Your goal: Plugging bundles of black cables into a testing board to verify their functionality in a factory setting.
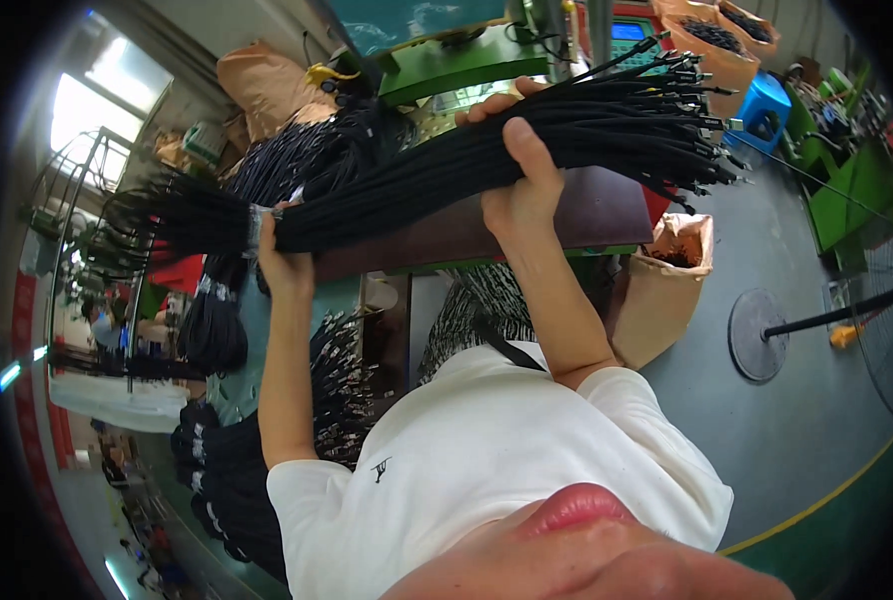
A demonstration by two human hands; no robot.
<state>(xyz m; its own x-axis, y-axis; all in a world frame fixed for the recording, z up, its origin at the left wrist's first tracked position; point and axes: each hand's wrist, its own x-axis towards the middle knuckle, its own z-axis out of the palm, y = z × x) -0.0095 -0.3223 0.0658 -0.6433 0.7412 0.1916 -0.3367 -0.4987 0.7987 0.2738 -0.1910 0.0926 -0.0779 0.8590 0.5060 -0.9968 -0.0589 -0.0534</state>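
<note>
A thick bundle of black cords (397,195) stretches across in front of me, held up in both hands. Shiny metal tips fan out at its right end, and a clear band ties it near the left end. My left hand (285,262) is closed around the bundle beside that band, its fingers mostly hidden behind the cords. Further right, my right hand (525,180) grips the bundle with the thumb in front and fingertips showing over the far side. Beneath the cords lies a dark brown board (597,215).
More tied black bundles (212,330) hang or lie at the left, with others behind. A green machine (462,65) stands beyond the board. To the right are a paper sack (662,300), a blue stool (764,110) and a fan's round base (757,335).
</note>
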